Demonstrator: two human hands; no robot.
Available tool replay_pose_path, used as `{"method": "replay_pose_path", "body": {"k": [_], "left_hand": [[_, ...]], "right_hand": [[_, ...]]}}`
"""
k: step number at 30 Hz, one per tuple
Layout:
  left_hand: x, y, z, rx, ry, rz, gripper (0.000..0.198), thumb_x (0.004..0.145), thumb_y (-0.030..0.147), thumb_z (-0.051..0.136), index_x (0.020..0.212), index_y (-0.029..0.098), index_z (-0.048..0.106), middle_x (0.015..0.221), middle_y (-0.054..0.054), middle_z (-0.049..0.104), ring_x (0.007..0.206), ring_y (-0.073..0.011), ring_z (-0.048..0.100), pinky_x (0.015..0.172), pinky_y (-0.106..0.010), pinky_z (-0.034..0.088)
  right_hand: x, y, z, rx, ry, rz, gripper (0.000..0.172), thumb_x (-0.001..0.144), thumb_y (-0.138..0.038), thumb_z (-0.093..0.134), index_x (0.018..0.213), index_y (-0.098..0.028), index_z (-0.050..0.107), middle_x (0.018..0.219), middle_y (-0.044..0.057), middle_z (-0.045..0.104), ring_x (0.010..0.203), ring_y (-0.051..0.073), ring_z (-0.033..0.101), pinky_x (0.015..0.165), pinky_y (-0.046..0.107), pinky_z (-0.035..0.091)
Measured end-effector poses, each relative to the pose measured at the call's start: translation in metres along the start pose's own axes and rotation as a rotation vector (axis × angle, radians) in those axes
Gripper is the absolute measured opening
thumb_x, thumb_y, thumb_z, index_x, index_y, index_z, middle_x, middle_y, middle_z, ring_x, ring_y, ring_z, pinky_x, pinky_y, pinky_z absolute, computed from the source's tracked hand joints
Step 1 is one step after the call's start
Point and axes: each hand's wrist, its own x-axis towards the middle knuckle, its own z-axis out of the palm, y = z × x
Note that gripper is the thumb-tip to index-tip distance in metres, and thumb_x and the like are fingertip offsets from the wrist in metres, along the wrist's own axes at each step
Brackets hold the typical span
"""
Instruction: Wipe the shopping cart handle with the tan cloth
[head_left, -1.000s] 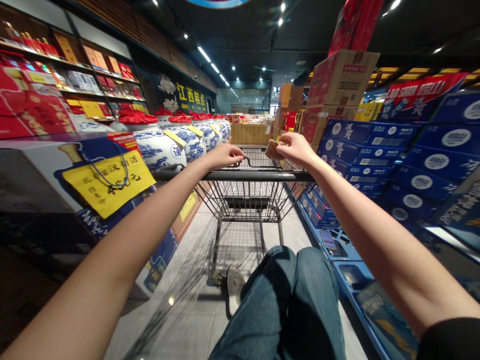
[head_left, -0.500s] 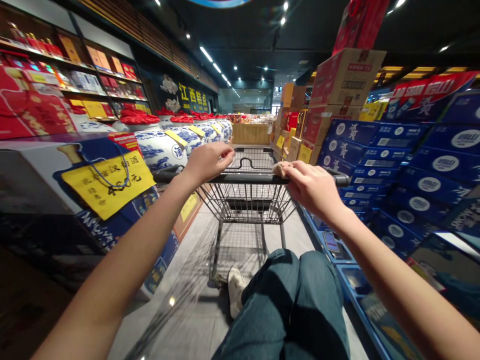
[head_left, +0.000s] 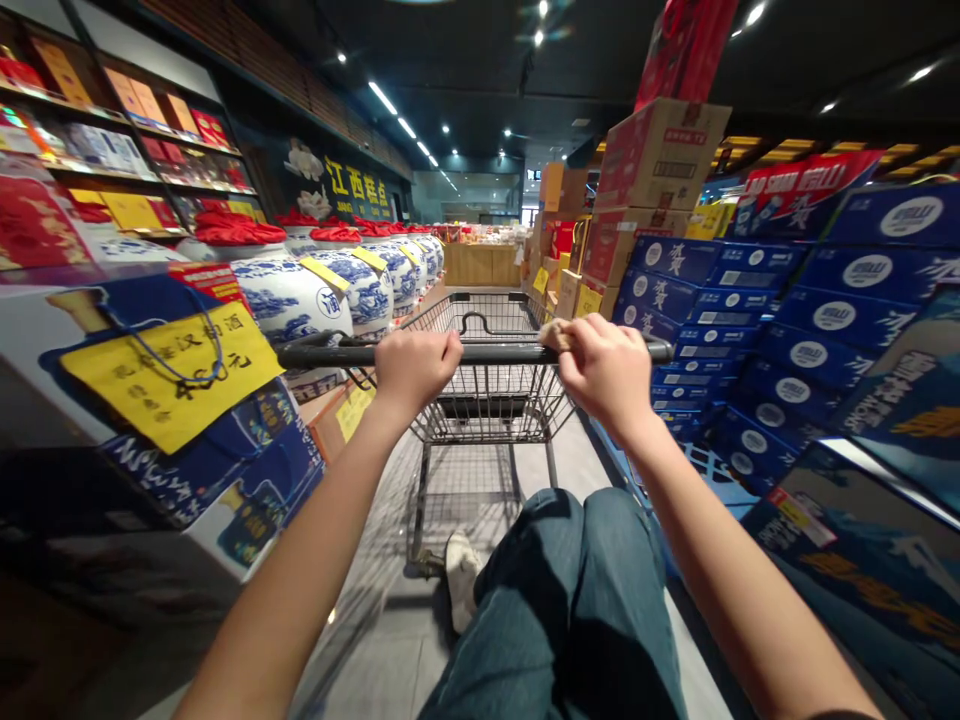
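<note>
Gripping cart handle (head_left: 495, 352): left hand (head_left: 416, 367), right hand (head_left: 606, 372).

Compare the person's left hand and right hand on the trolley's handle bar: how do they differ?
The left hand grips the bare handle bar alone; the right hand also pinches a small tan wad against it. The left hand sits left of the bar's middle; the right hand sits nearer the bar's right end. Both are closed over the bar, knuckles up.

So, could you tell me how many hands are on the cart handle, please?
2: the left hand grips the handle left of its middle, the right hand right of it; none looks hidden.
</note>
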Motion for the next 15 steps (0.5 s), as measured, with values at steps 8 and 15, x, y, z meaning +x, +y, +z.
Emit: {"method": "replay_pose_path", "body": {"k": [8,15], "left_hand": [[0.001,-0.004,0.011,-0.014,0.042,0.001,0.053,0.101,0.041,0.037,0.074,0.018,0.076,0.075,-0.014,0.077,0.069,-0.0267,0.066,0.067,-0.040,0.036],[0.002,-0.048,0.011,0.045,0.048,-0.035,0.051,0.097,0.041,0.037,0.063,0.020,0.069,0.068,-0.014,0.073,0.065,-0.0263,0.064,0.064,-0.039,0.032]], "right_hand": [[-0.015,0.047,-0.007,0.095,0.151,0.206,0.011,0.083,-0.021,0.052,0.085,-0.025,0.061,0.100,0.013,0.074,0.094,0.031,0.068,0.084,0.041,0.051],[-0.027,0.012,0.004,0.228,0.216,-0.137,0.014,0.083,-0.016,0.057,0.090,-0.024,0.066,0.108,0.011,0.079,0.101,0.028,0.073,0.096,0.042,0.054]]}}
